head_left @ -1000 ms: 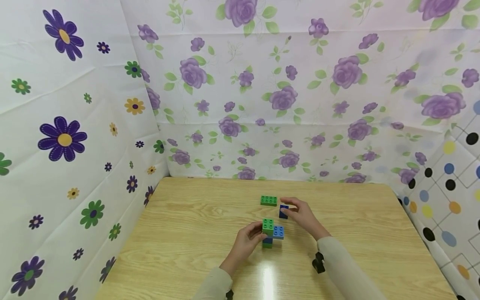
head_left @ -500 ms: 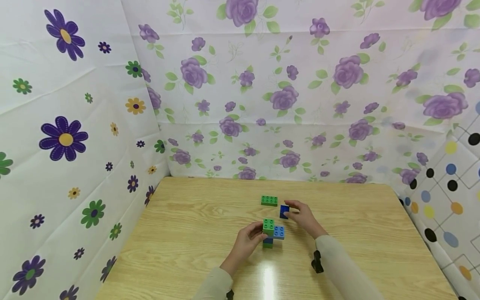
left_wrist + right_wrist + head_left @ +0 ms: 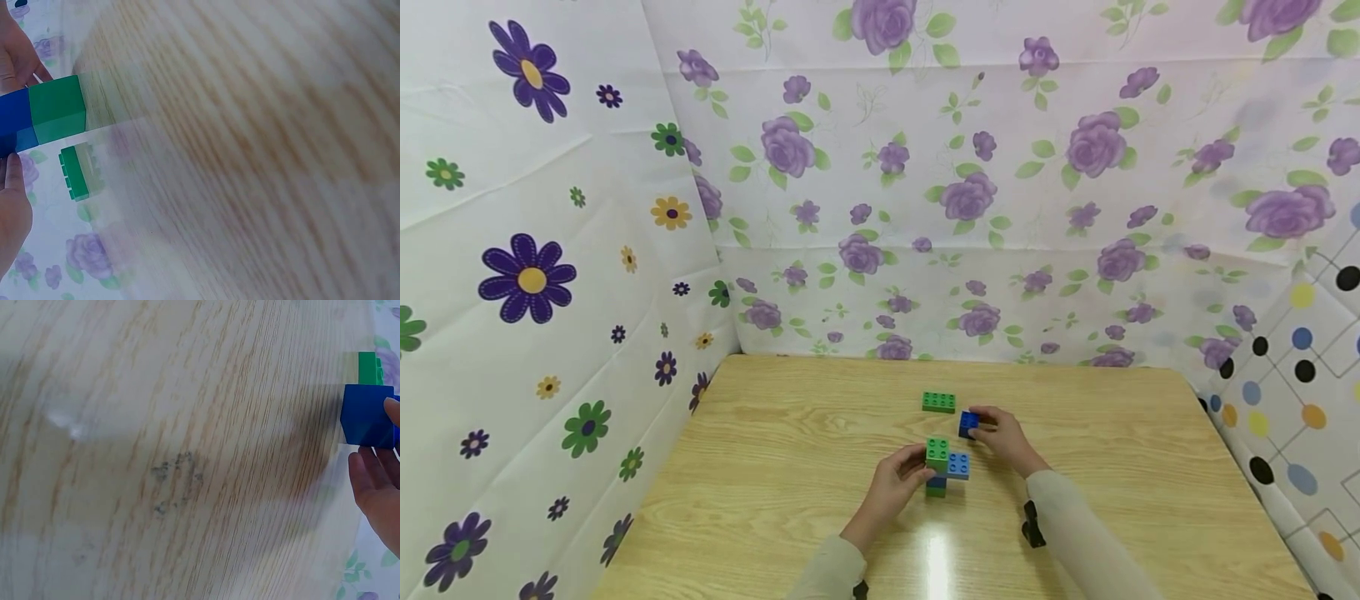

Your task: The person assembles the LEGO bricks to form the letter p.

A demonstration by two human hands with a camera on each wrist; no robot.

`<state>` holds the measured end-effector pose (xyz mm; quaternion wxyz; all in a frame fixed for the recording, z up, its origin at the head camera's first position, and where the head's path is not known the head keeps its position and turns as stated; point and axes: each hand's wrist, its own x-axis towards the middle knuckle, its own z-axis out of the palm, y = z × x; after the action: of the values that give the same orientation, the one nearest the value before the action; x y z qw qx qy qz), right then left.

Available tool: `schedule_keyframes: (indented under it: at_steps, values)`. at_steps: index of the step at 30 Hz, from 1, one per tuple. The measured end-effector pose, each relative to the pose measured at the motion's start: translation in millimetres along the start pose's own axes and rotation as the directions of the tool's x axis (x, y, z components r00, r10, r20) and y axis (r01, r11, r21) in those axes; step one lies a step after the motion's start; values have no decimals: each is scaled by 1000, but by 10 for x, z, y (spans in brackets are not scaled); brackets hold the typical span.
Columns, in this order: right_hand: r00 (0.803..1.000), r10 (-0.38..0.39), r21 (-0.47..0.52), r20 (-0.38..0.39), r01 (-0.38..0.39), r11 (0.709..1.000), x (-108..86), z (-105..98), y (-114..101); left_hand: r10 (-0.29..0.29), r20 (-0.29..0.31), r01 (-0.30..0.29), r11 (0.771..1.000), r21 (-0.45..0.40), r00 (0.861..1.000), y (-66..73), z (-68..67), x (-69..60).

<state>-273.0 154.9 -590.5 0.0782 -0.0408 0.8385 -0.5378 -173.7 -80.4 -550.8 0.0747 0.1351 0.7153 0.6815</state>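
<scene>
My left hand (image 3: 891, 485) grips a small tower of toy building bricks: a bright green brick (image 3: 937, 454) on top, a light blue brick (image 3: 958, 466) jutting to the right, dark blue and green below. In the left wrist view, the tower's green bottom brick (image 3: 58, 109) and dark blue brick (image 3: 14, 122) show above the fingers of that hand. Behind and right of the tower, my right hand (image 3: 1009, 442) pinches a dark blue brick (image 3: 967, 425) between thumb and fingers. That blue brick (image 3: 369, 415) fills the grasp in the right wrist view; its studs face the palm side.
A flat green brick (image 3: 938, 402) with two rows of studs lies on the wooden table (image 3: 805, 467), behind the blue brick. Flower-patterned cloth (image 3: 880, 167) hangs behind the table's back edge and along the left side.
The dark blue brick has turned in my right hand, and its studs show more on top. That hand has come slightly lower in view. The left hand and tower stay put.
</scene>
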Motion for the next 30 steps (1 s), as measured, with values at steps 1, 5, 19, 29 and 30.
schedule_keyframes:
  at_steps: [1,5,19,29,30]
  values:
    - [1000,1,-2,-4,-1,1000,1,1,-1,0,0,0,1000,-1,1000,6,2,-1]
    - [1000,3,-11,-11,-3,1000,-1,0,-6,5,-1,-5,1000,4,1000,37,10,-7]
    - [999,-30,13,19,30,999,-33,-86,9,11,-12,-11,1000,21,1000,-281,-6,81]
    - [994,-98,-8,54,98,995,-87,-198,-33,12,1,-12,1000,8,1000,-105,-4,32]
    - [993,-103,-5,58,104,995,-98,-208,-46,12,2,-12,1000,7,1000,-70,-4,21]
